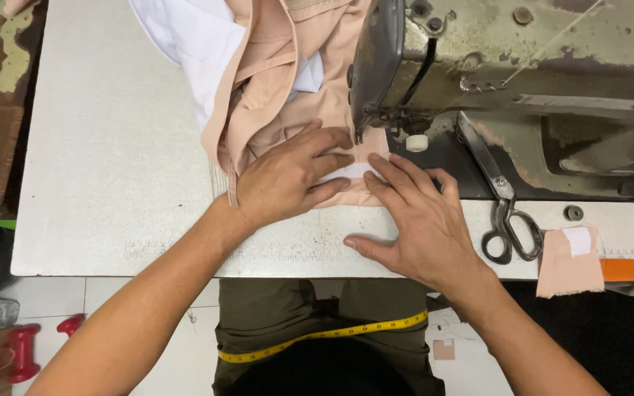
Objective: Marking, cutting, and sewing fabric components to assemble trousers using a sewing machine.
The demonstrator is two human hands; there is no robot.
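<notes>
Hands lay flat, fingers spread: our left hand and right hand pressed the peach fabric with its white label onto the table, near its front edge, beside the sewing machine.

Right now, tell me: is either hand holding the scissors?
No. The scissors lie untouched on the table, while the left hand and right hand press flat on the peach fabric.

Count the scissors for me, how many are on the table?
1. The grey metal scissors lie on the white table, right of the right hand, beside the sewing machine. Fabric may hide others.
</notes>
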